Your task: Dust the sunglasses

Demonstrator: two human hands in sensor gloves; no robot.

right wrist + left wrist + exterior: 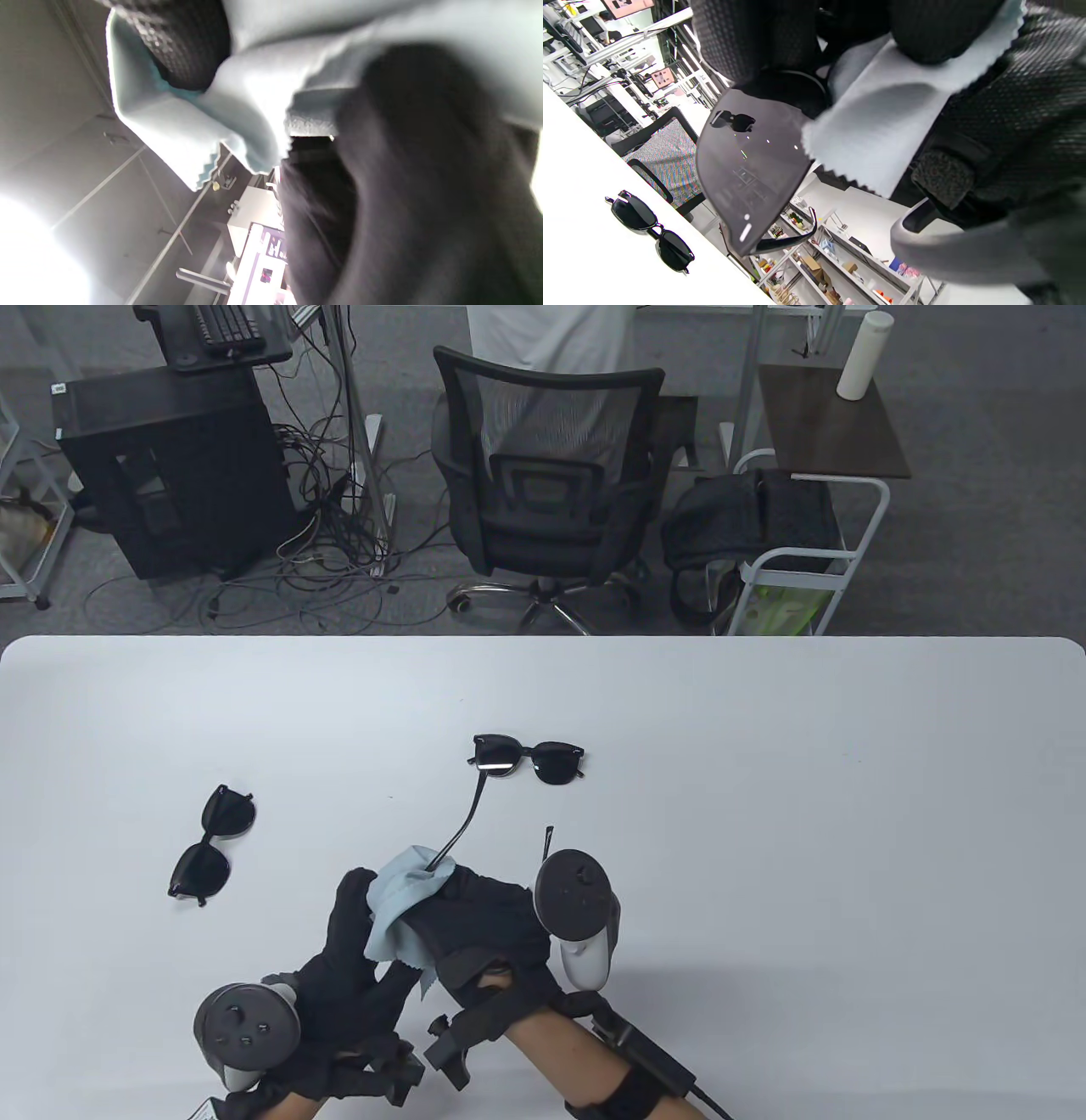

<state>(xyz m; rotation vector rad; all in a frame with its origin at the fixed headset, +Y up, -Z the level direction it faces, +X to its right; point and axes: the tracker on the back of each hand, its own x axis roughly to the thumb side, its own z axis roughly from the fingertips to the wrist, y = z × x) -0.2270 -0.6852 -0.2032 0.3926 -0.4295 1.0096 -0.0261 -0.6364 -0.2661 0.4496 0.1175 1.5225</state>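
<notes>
A black pair of sunglasses is held above the table between both hands. Its two open temples stick out away from me in the table view (462, 823), and one dark lens shows close up in the left wrist view (746, 169). My left hand (348, 916) grips its frame from the left. My right hand (475, 908) grips a light blue cleaning cloth (403, 899) and presses it against the glasses. The cloth lies next to the lens in the left wrist view (882, 123) and wraps my right fingers in the right wrist view (178, 127). The frame front is hidden under the hands in the table view.
Two more black sunglasses lie folded on the white table (806, 831): one at the left (204, 844), one at the middle (528, 759), also in the left wrist view (649, 231). An office chair (543, 475) stands beyond the far edge.
</notes>
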